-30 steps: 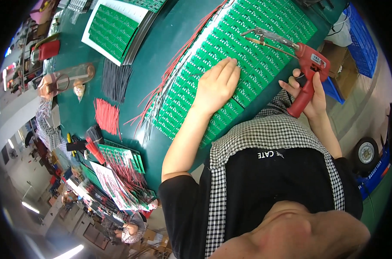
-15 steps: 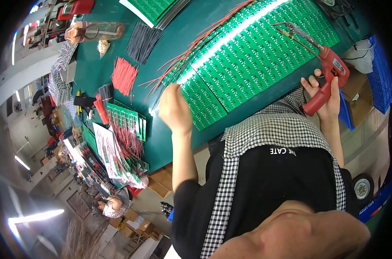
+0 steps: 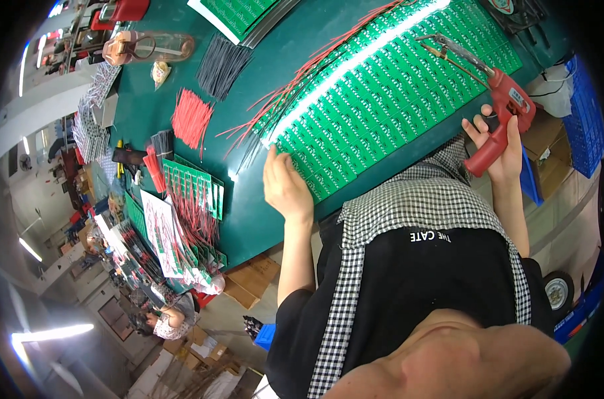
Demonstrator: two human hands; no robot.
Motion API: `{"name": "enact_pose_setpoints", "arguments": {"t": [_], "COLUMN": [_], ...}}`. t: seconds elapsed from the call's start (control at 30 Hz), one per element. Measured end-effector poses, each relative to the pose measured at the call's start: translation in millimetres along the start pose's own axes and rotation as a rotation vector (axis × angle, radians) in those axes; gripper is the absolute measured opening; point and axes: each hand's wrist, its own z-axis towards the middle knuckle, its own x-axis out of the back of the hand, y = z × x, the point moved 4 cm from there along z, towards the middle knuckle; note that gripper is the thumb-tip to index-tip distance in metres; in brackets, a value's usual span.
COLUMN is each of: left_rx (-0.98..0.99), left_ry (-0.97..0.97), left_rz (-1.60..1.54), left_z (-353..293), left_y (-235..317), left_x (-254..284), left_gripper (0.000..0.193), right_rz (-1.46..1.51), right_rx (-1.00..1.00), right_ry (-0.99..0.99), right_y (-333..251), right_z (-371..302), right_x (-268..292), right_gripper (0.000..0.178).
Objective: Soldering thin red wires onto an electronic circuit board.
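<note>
A long panel of green circuit boards (image 3: 388, 86) lies across a dark green table (image 3: 275, 60), with red and black wires fanned out from its far edge. My left hand (image 3: 285, 186) rests at the panel's left near corner, fingers loosely curled, holding nothing that I can see. My right hand (image 3: 498, 143) grips the handle of a red soldering gun (image 3: 504, 110). The gun's metal tip points up and left over the right part of the panel.
Bundles of cut red wires (image 3: 192, 116) and black wires (image 3: 222, 63) lie on the table's left part. A smaller wired green board (image 3: 195, 189) sits near the left edge. A blue crate (image 3: 584, 113) stands at the right. Another person (image 3: 162, 322) works below left.
My left hand has slid left along the panel from its middle to its left near corner. My right hand has kept the soldering gun at the panel's right end.
</note>
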Motion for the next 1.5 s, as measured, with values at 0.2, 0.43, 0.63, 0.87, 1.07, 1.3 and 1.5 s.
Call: {"name": "enact_pose_setpoints", "arguments": {"t": [0.2, 0.43, 0.63, 0.87, 1.07, 1.3, 1.5], "left_rx": [0.039, -0.001, -0.094, 0.008, -0.029, -0.147, -0.141], "left_ry": [-0.010, -0.099, -0.272, -0.276, -0.135, -0.068, -0.078], "left_rz": [0.478, -0.122, -0.472, -0.668, -0.652, -0.559, -0.572], "left_z": [79, 102, 126, 117, 112, 114, 114], "left_y": [2, -32, -22, -11, -12, -4, -5], "left_x": [13, -7, -52, -71, -75, -67, -69], "left_gripper": [0.004, 0.006, 0.010, 0.006, 0.004, 0.005, 0.006], "right_rz": [0.151, 0.090, 0.141, 0.114, 0.125, 0.089, 0.115], "right_rx": [-0.151, -0.216, -0.235, -0.235, -0.230, -0.251, -0.251], "right_ry": [-0.006, 0.060, 0.032, 0.068, 0.072, 0.080, 0.069], "right_y": [22, 38, 42, 40, 41, 40, 41], "right_z": [6, 13, 21, 19, 20, 21, 23], "right_x": [-8, -21, -15, -10, -11, -8, -8], "right_gripper": [0.044, 0.042, 0.043, 0.043, 0.044, 0.045, 0.042]}}
